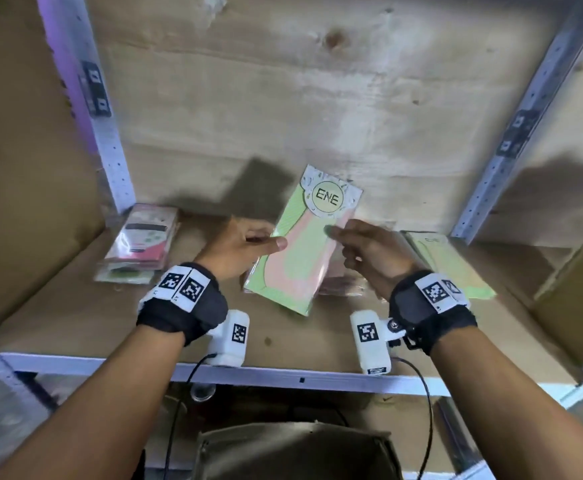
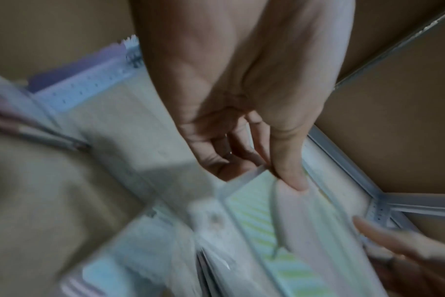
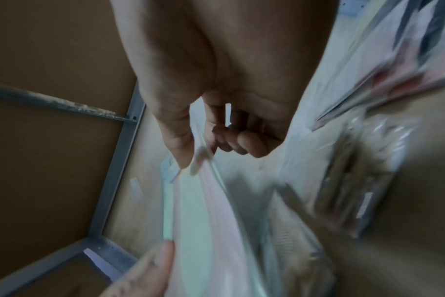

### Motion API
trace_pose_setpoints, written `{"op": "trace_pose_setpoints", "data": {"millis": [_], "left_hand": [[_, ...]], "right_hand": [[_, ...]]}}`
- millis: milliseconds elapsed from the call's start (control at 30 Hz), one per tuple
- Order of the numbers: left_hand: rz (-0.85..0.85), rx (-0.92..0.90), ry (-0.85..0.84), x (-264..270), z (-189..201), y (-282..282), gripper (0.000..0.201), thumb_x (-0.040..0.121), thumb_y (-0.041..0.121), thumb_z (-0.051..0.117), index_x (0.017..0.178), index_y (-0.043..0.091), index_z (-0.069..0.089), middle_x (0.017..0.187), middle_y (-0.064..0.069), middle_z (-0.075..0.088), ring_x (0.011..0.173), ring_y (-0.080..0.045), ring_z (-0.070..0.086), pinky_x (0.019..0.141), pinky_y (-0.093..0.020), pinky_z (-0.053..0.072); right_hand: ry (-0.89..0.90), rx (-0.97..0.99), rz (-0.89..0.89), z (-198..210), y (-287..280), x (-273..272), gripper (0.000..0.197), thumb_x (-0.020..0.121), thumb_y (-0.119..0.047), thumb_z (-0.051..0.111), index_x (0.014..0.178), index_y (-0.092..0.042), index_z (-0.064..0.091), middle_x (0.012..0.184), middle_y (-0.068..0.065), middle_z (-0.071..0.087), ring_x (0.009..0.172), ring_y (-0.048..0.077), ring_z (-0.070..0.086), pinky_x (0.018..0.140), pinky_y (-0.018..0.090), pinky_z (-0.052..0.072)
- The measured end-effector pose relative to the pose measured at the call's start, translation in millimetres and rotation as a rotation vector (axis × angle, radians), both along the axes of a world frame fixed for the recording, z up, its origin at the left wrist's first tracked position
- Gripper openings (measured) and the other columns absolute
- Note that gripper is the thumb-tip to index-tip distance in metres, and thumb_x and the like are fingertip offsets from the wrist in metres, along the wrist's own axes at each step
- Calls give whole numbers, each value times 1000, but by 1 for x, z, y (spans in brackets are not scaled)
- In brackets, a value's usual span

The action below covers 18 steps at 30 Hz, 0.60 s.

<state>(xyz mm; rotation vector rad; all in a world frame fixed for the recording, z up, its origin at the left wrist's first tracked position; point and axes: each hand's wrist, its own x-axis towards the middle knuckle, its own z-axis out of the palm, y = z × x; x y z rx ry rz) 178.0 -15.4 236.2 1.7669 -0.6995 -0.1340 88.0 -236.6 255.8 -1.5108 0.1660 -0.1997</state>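
A green-and-pink packet (image 1: 304, 251) (labelled ENE) is held tilted just above a shelf (image 1: 75, 306), the left hand (image 1: 240, 249) pinching its left edge and the right hand (image 1: 369, 252) its right, probably to steady it for sorting among nearby piles (image 1: 137, 247).

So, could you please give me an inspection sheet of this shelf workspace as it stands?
Surface: brown shelf board with a white metal front edge.
Job's things: green-and-pink packet marked ENE, held tilted over the board.
Clutter: stack of packets at the left; green packet lying flat at the right; more packets under the held one.
Hands: left hand pinches the held packet's left edge; right hand pinches its right edge.
Cables: black cables hang from both wrist cameras, below the shelf edge.
Surroundings: wooden back panel, perforated metal uprights, cardboard box at the far right.
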Motion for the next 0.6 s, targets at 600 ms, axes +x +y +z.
{"op": "trace_pose_setpoints", "data": {"millis": [600], "left_hand": [[-113, -146, 443, -6, -40, -76, 32, 92, 22, 66, 116, 1, 70, 104, -14, 74, 79, -18, 68, 68, -23, 57]], "right_hand": [[73, 92, -41, -56, -51, -21, 27, 97, -6, 56, 120, 8, 59, 103, 23, 65, 87, 33, 58, 72, 38, 44]]}}
